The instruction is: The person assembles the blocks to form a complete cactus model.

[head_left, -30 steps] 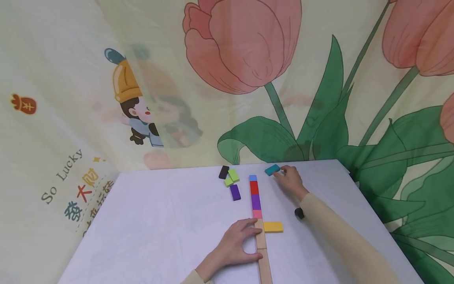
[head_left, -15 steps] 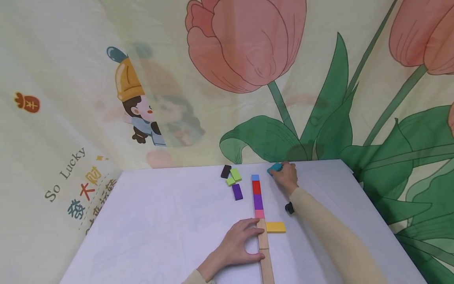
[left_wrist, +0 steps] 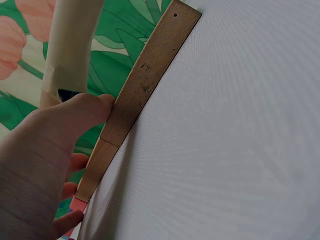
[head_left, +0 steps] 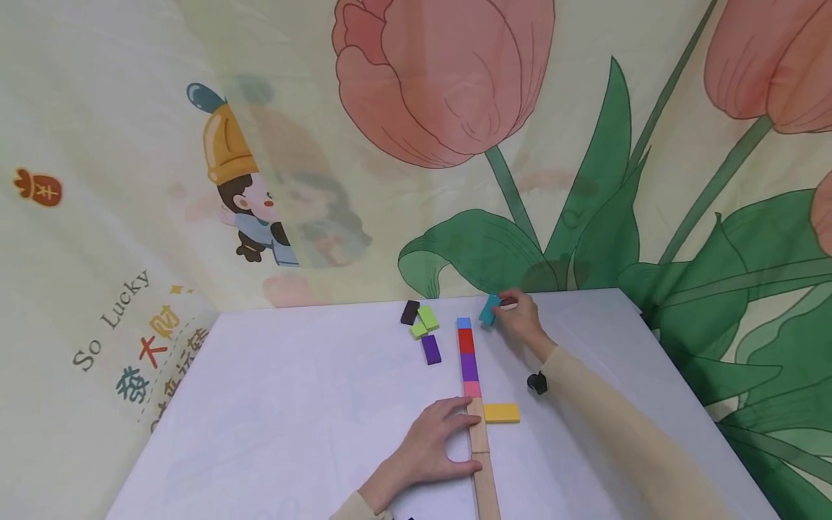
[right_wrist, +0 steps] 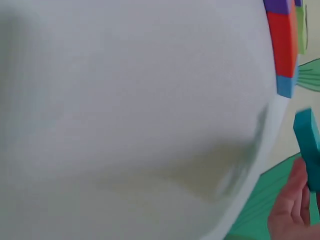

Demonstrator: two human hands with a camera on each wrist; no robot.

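Note:
My right hand (head_left: 522,319) pinches a teal block (head_left: 489,310) near the table's far edge; in the right wrist view the teal block (right_wrist: 308,147) is held up by the fingertips. To its left runs a straight row of blocks: light blue (head_left: 463,323) at the far end, then a red block (head_left: 466,341), a purple block (head_left: 469,368), a pink block (head_left: 472,390) and plain wooden blocks (head_left: 479,437). My left hand (head_left: 429,444) has its fingertips and thumb spread along the wooden blocks' left side. In the left wrist view, its thumb lies against a wooden block (left_wrist: 145,80).
A yellow block (head_left: 502,413) sticks out rightward from the row. Left of the row's far end lie a black block (head_left: 410,313), a green block (head_left: 427,318), a smaller green block (head_left: 419,331) and a dark purple block (head_left: 431,349). Behind the white table (head_left: 292,404) hangs a printed curtain (head_left: 448,87).
My right hand has taken hold of the teal block, turned it more upright in view and brought it slightly left toward the row. The left hand stays on the wooden blocks.

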